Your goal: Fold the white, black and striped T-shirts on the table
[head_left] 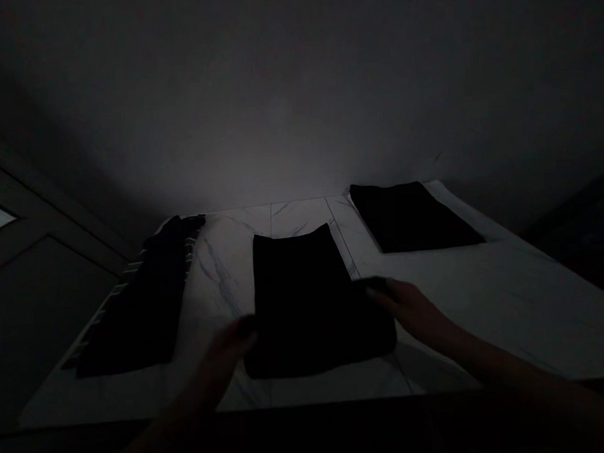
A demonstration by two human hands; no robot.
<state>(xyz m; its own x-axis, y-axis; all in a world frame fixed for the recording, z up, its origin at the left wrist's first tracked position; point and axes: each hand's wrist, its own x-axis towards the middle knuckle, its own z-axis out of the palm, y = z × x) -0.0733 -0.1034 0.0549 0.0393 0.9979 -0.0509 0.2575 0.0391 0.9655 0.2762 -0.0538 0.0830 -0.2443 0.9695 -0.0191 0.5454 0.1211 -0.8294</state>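
Observation:
A black garment point(305, 300), folded into a rough rectangle, lies on the marble-patterned surface right in front of me. Its exact kind is too dark to make out. My right hand point(400, 302) is closed on a bit of the cloth at the garment's right side, thumb towards me. At the opposite side, my left hand point(231, 340) is closed on the left edge, slightly smeared by motion. The fingertips of both hands merge with the dark cloth.
Another folded black garment point(412, 218) lies at the back right, with something white along its right side. On the left are long dark clothes point(140, 300) over a striped cloth point(98, 319). A plain wall point(277, 107) rises behind the marble-patterned surface point(465, 299).

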